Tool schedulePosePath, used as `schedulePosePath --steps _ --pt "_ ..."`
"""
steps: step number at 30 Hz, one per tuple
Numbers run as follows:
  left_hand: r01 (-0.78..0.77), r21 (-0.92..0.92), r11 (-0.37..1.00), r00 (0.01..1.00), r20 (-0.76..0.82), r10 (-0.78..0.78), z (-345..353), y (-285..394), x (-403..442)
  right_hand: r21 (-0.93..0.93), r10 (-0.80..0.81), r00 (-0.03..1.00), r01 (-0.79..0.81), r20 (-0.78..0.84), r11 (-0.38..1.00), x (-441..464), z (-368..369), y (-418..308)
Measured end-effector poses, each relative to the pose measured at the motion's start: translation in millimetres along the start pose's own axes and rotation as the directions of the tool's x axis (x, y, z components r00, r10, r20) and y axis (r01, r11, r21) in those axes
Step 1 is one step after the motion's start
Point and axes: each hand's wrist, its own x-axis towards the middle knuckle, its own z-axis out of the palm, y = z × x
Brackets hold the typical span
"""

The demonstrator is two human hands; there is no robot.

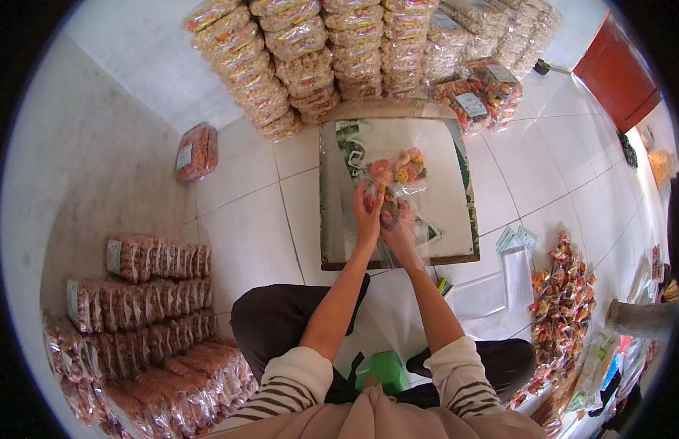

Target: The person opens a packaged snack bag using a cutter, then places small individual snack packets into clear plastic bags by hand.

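Observation:
Over the low board (pixel 442 234) on the floor, both hands are at a clear plastic bag (pixel 420 189) with small colourful packets in it. My left hand (pixel 368 218) has its fingers closed round the bag's left side. On the right side my right hand (pixel 401 233) is wrapped round the lower part, beside a dark reddish packet (pixel 389 213). Red and yellow packets (pixel 409 166) show at the far end of the bag. Loose clear plastic hangs down between my forearms.
Tall stacks of bagged snacks (pixel 295 44) line the back wall. Filled packs (pixel 472 104) lie behind the board. Brown packs (pixel 142 293) stand at left, one red pack (pixel 197 151) beyond. A colourful heap (pixel 564 300), labels and clear bags (pixel 516 278) lie right. A green object (pixel 383 371) sits near my lap.

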Motion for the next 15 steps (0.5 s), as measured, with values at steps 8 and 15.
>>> schedulePosePath --steps 8,15 --pt "0.101 -0.079 0.992 0.989 0.12 -0.091 1 18 1 0.426 0.151 0.986 -0.164 0.064 0.89 32 0 17" --pt "0.185 -0.179 0.966 0.978 0.129 -0.163 -1 30 2 0.788 0.131 0.966 -0.258 0.223 0.559 39 6 4"
